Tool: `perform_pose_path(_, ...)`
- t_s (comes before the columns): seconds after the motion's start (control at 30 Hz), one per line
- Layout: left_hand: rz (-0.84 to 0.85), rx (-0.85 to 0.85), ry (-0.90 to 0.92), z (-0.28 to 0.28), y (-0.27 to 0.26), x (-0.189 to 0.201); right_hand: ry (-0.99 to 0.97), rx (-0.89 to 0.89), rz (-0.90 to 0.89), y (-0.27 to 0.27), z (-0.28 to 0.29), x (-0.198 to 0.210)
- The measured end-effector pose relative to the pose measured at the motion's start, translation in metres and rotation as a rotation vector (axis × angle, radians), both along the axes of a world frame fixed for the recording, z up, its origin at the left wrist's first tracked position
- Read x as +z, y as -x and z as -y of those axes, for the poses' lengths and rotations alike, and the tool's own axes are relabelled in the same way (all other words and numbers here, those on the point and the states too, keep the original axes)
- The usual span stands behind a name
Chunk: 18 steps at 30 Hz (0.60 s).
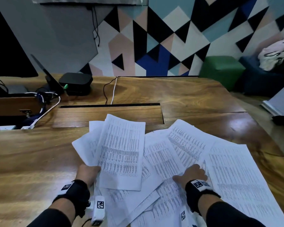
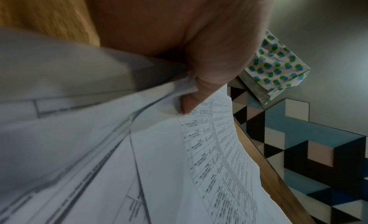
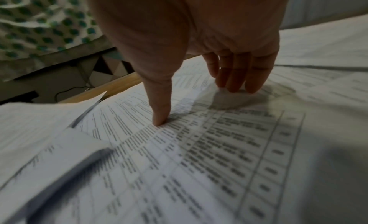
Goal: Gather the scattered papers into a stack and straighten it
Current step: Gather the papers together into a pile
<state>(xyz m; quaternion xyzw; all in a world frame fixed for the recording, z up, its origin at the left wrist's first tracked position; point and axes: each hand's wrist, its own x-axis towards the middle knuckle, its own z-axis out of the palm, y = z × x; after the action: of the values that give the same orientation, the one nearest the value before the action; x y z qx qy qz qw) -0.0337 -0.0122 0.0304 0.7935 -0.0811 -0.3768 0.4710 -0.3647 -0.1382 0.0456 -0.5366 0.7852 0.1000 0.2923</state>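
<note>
Head view shows you mid-gathering: your left hand [image 1: 88, 172] pinches a fanned bundle [image 1: 120, 149], your right hand [image 1: 193, 174] presses flat on loose papers [image 1: 228, 174] across the counter [image 1: 31, 158]. Next, slide those under the bundle.

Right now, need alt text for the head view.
Left hand grips a fanned bunch of printed sheets while the right hand presses flat on loose papers scattered across a wooden desk.
</note>
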Motion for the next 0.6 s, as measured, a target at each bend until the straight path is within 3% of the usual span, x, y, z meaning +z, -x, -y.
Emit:
perform_pose_path(0.1, 0.004, 0.012, -0.003, 0.000, 0.003, -0.003, -0.017, -0.069, 0.111, -0.004, 0.001, -0.001)
perform_pose_path(0.23, -0.002, 0.009, 0.009, -0.002, 0.004, -0.007, 0.005, 0.047, 0.215, -0.005, -0.005, -0.009)
perform_pose_path(0.37, -0.077, 0.006, 0.026, -0.006, -0.002, -0.007, 0.167, -0.053, 0.430, 0.002, 0.000, -0.005)
perform_pose_path(0.5, -0.128, -0.020, 0.014, -0.015, -0.010, -0.004, 0.255, -0.338, 0.401, 0.024, 0.017, 0.012)
perform_pose_path(0.6, -0.126, -0.029, -0.005, -0.020, -0.014, -0.005, 0.116, -0.340, 0.297, 0.035, 0.027, 0.003)
